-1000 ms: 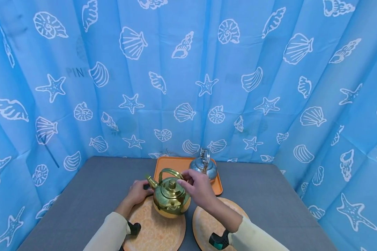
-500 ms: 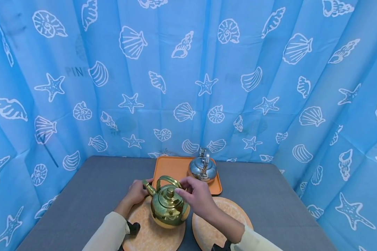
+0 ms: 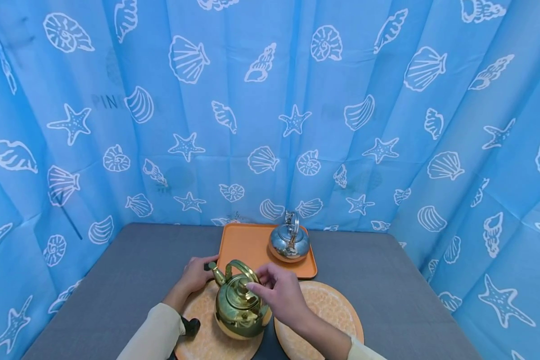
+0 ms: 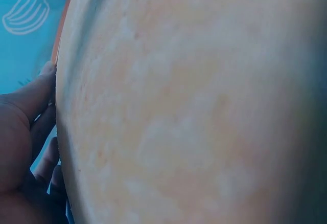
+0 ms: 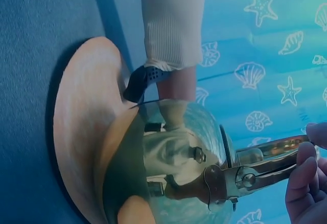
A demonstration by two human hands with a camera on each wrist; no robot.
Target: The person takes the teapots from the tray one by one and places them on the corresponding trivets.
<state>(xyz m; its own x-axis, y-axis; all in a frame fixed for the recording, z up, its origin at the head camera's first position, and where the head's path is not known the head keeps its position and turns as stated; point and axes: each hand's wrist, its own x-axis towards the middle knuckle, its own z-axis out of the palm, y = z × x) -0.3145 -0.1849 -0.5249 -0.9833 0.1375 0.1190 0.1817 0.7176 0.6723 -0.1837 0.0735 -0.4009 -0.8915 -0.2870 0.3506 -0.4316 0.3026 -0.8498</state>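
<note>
A shiny brass kettle (image 3: 240, 307) is over the left round mat (image 3: 198, 345), its spout toward the left. My right hand (image 3: 281, 292) grips the arched handle (image 5: 271, 157), thumb near the lid knob in the head view. The right wrist view shows fingertips curled around the handle's top, with the kettle's base close to the mat. My left hand (image 3: 197, 274) lies beside the mat's far left edge. In the left wrist view its fingers (image 4: 36, 101) rest loosely along the mat's rim.
An orange tray (image 3: 247, 245) stands at the back with a silver kettle (image 3: 290, 243) on its right side. A second round mat (image 3: 330, 310) lies front right, partly under my right forearm. A blue shell-print curtain (image 3: 270, 125) surrounds the grey table (image 3: 378, 280).
My right hand has brought the brass kettle toward me and lower, off the tray's front edge and farther over the left mat. The left hand has stayed nearly still.
</note>
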